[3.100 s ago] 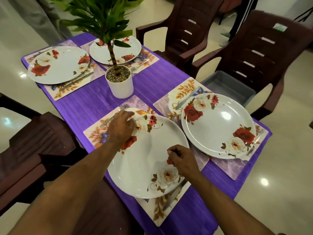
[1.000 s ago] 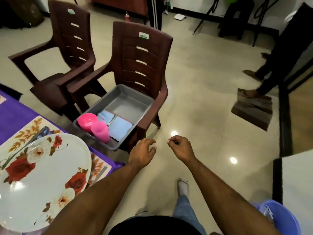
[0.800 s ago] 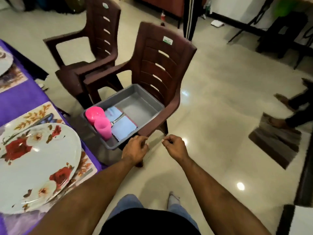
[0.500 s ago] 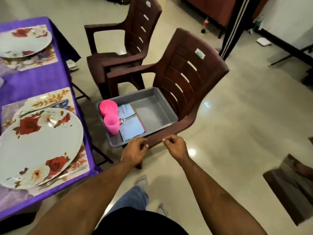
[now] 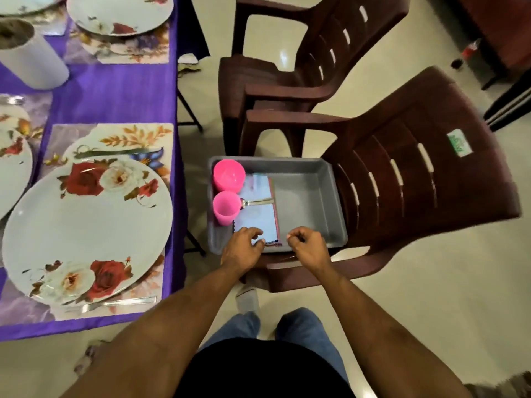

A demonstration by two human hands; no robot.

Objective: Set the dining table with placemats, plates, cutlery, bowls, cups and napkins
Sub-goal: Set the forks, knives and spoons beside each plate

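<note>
- At frame centre, a shallow grey plastic tray (image 5: 304, 202) sits on the seat of a brown plastic armchair (image 5: 416, 179).
- A pale blue folded napkin stack (image 5: 258, 216) lies in the tray's left half, beside a pink plastic bowl (image 5: 229, 175) and pink plastic cup (image 5: 226, 207).
- The left hand (image 5: 242, 248) hovers at the stack's near corner, fingers loosely curled; whether they touch it is unclear.
- The right hand (image 5: 306, 245) is curled closed, holding nothing, just right of the stack.
- A floral white plate (image 5: 86, 228) rests on the purple-clothed table (image 5: 115, 96), left.
</note>
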